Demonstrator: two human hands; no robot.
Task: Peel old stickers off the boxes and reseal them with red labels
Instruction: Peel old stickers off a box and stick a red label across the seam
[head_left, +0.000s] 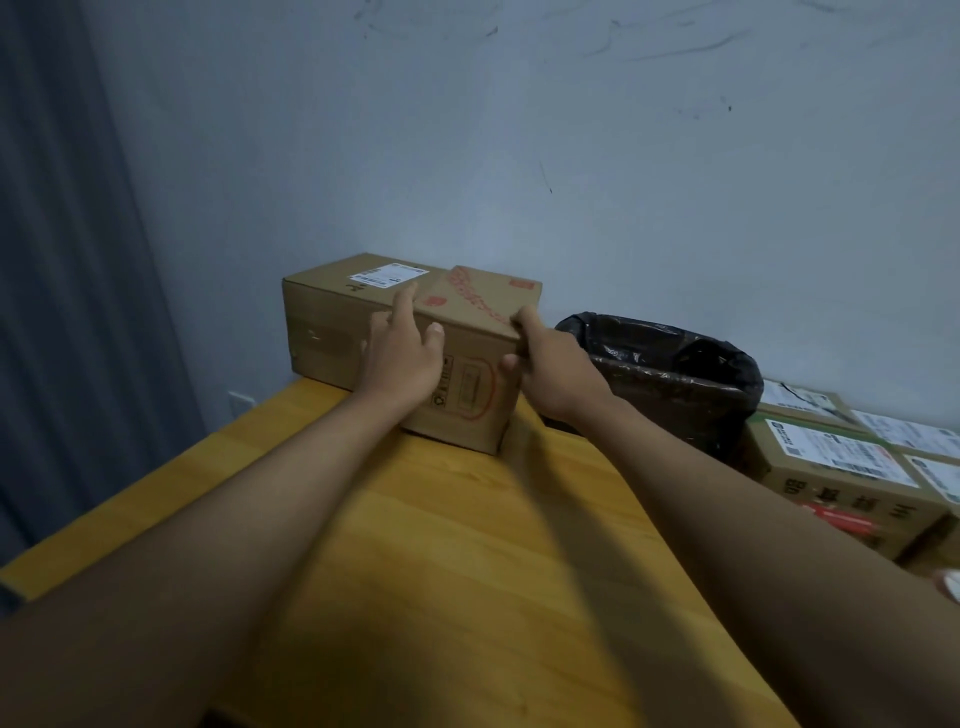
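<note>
Head view, looking down along two bare forearms stretched across a yellow wooden table toward a grey-blue wall.

At the far edge of the table sit two cardboard boxes, touching side by side. The nearer box carries red printing along its top and a small red label near its far corner, which suggests it may already be resealed. The person's right hand grips this box at its right corner, thumb on top and fingers curled round the edge. The left hand rests on the box's left side with fingers mostly straight, index finger pointing toward the longer box behind it.

That longer box has a white shipping sticker lying flat on its top, apparently not yet peeled.

To the right, beside the table, stands a bin lined with a black bag; whether it holds peeled stickers I cannot tell. Further right is a stack of more boxes, each with a white sticker on it.

Judging from this, the job is at an early stage: perhaps one box finished, several waiting.
</note>
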